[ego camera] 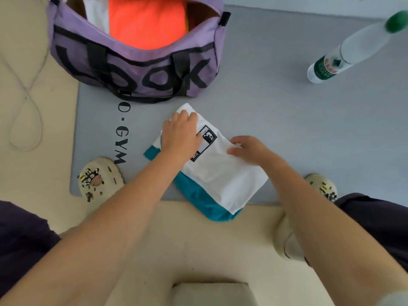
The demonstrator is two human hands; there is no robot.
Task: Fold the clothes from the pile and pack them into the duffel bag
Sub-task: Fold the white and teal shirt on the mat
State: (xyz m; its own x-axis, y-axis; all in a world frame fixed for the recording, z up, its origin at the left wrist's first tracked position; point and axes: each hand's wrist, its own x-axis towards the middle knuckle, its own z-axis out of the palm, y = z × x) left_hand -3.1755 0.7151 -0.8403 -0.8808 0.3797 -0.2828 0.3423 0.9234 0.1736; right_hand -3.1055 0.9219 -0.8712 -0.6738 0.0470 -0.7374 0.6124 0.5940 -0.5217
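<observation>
Both hands lie on the folded white-and-teal shirt [217,173] on the mat [287,120]: left hand [181,133] flat, right hand [248,151] loosely curled, pressing. Duffel bag [136,69] gapes just beyond, far-left.

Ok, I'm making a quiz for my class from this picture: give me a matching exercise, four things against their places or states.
Things:
1. duffel bag
2. white and teal garment
3. water bottle
4. orange garment

Places or states:
A. inside the open bag
B. folded on the grey mat, under both hands
C. standing at the mat's far right
D. purple, unzipped, at the mat's far left

Pairs: 1-D, 2-B, 3-C, 4-A

The left hand and right hand both rest on the folded garment.
</observation>
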